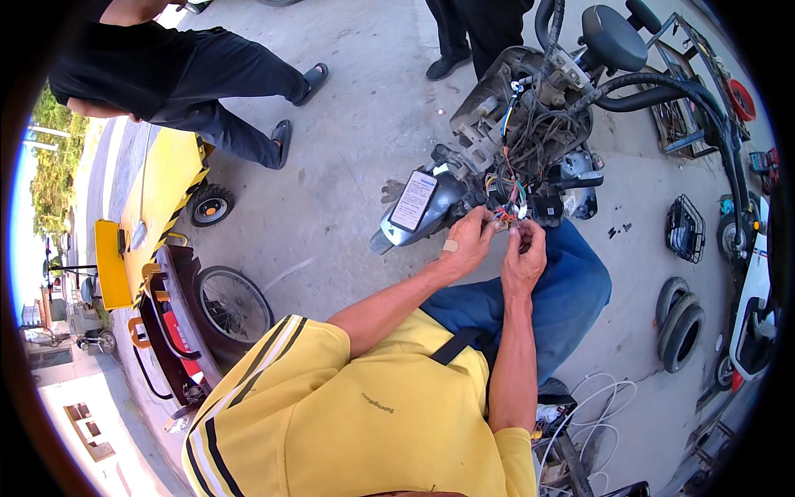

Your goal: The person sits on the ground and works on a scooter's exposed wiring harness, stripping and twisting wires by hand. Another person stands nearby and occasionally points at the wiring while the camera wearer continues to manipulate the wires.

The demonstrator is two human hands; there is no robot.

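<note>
Grey concrete pavement surrounds an opened scooter front (530,116) whose coloured wires (507,209) hang down to meet both hands, the left hand (470,240) and right hand (525,253) equally close, fingertips pinched on the wire ends between them, just above the person's blue-trousered knee (571,282).

The wires (507,211) pinched at the left hand (470,240) and right hand (525,248) run red, blue, yellow and white; the shirt (348,414) is yellow with black and white stripes; the jeans (571,290) are blue; the cart (161,186) is yellow with black hazard stripes; the scooter seat (613,37) is black; the concrete floor (348,166) is grey.
</note>
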